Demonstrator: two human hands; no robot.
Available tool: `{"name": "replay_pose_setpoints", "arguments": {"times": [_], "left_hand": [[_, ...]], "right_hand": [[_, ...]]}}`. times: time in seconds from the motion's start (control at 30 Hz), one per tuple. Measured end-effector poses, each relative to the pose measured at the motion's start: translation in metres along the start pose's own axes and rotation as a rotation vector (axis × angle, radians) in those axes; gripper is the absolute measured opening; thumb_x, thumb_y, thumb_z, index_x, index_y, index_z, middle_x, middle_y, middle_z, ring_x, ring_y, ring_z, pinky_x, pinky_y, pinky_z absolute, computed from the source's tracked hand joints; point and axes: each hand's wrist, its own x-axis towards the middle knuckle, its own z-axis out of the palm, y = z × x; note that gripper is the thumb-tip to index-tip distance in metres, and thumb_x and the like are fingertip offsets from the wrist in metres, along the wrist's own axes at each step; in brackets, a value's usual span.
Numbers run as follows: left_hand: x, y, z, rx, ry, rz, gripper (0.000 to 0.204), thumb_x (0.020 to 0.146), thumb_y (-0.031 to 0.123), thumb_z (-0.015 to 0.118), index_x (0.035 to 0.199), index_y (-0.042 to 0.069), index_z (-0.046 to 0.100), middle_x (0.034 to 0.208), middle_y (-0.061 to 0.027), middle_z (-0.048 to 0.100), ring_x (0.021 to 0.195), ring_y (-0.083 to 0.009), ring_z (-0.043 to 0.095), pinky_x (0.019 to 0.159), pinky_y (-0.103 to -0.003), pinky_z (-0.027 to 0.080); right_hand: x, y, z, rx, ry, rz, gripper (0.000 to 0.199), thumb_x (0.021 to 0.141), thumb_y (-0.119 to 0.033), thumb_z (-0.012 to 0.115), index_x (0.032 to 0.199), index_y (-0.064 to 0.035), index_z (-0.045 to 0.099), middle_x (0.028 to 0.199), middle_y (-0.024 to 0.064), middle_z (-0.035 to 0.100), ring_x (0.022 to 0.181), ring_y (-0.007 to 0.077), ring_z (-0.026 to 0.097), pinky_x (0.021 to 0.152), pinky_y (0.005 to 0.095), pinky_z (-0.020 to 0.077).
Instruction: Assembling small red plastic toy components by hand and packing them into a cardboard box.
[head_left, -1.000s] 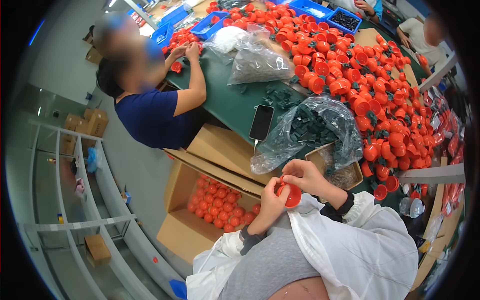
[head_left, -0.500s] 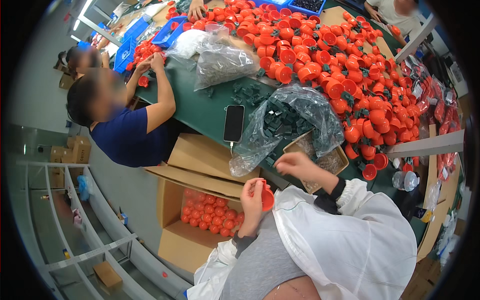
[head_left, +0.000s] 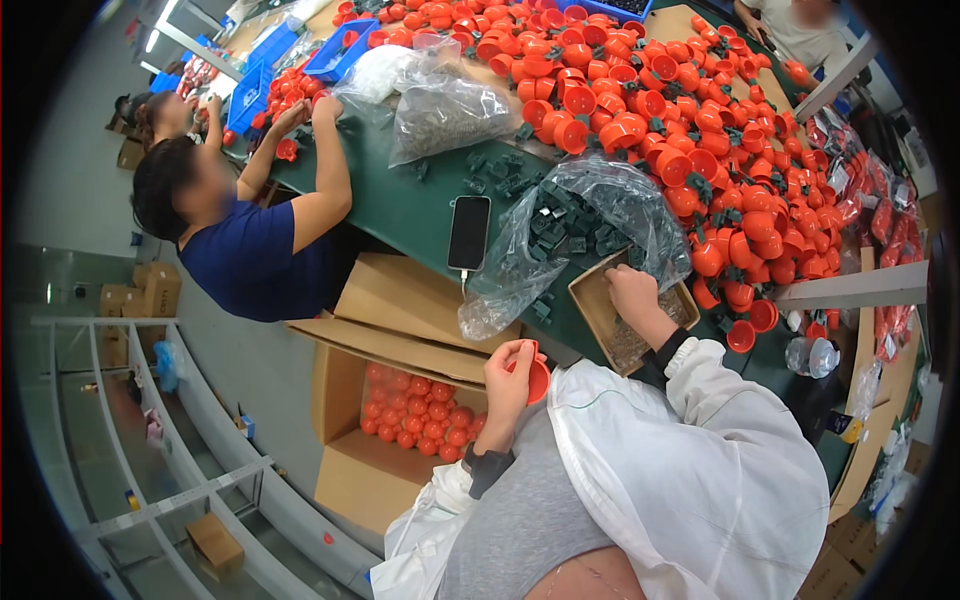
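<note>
My left hand (head_left: 507,380) is closed around a red-orange plastic cup (head_left: 538,382), held in front of my lap above the edge of the open carton. My right hand (head_left: 634,294) is down in a shallow cardboard tray (head_left: 590,312) of small, fine parts. Its fingers are bent together, and whatever lies between them is hidden. Just beyond the tray, a clear plastic bag (head_left: 640,205) lies open with dark green plastic clips (head_left: 572,228) in it. A large heap of red-orange cups (head_left: 700,150), many with dark green clips, covers the table beyond.
An open carton (head_left: 350,480) of red-orange balls or domes (head_left: 425,415) stands below the table edge. A phone (head_left: 468,235) with a cable and a bag of small parts (head_left: 445,120) lie on the green table. A co-worker in blue (head_left: 260,260) sits at the left, handling red parts.
My right hand has moved from above the tray's near-left corner into the tray. My left hand still holds the red-orange cup, slightly higher and turned. The co-worker in blue has shifted a little.
</note>
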Motion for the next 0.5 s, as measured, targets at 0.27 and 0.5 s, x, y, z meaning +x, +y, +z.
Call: {"name": "replay_pose_setpoints", "arguments": {"times": [0.27,0.5], "left_hand": [[0.001,-0.011,-0.001,-0.209,0.002,-0.072,0.021,0.091,0.017,0.046,0.094,-0.002,0.054,0.081,-0.0099,0.061,0.070,-0.0143,0.061,0.063,-0.024,0.048],[0.010,-0.029,0.008,-0.051,-0.305,-0.149,0.021,0.091,0.016,0.044,0.094,-0.003,0.054,0.081,-0.0102,0.060,0.067,-0.0166,0.061,0.062,-0.026,0.049]], "right_hand": [[-0.017,-0.001,-0.019,-0.076,-0.133,-0.216,0.012,0.068,-0.016,0.062,0.076,-0.0073,0.062,0.077,0.0103,0.056,0.070,0.0280,0.060,0.061,0.0388,0.0482],[-0.009,0.010,-0.016,0.788,-0.209,0.140,0.007,0.076,-0.007,0.057,0.079,-0.0015,0.060,0.078,0.0096,0.061,0.067,0.0209,0.062,0.059,0.0295,0.0486]]}}
